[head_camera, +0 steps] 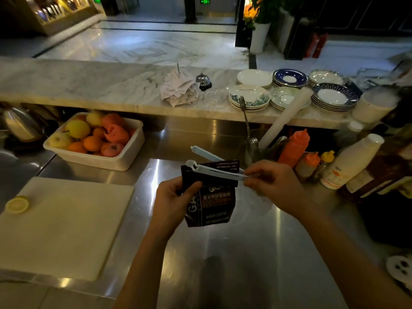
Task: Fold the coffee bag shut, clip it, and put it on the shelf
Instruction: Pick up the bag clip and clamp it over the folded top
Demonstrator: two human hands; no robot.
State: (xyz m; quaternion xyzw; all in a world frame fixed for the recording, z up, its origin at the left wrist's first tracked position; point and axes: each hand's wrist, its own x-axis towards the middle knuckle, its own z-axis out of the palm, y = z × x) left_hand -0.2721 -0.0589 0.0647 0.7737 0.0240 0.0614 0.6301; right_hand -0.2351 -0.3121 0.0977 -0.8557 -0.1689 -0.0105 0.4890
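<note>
A dark brown coffee bag with white lettering hangs upright above the steel counter, its top folded over. My left hand grips the bag's left side, thumb across the front. A long pale blue bag clip straddles the folded top, its two arms spread apart in a V, one in front of the fold and one behind. My right hand pinches the clip at its right end, where the arms meet.
A white cutting board with a yellow lid lies at left. Behind it stands a tub of fruit. Squeeze bottles and a white bottle crowd the right. The marble ledge carries stacked plates, receipts and a bell.
</note>
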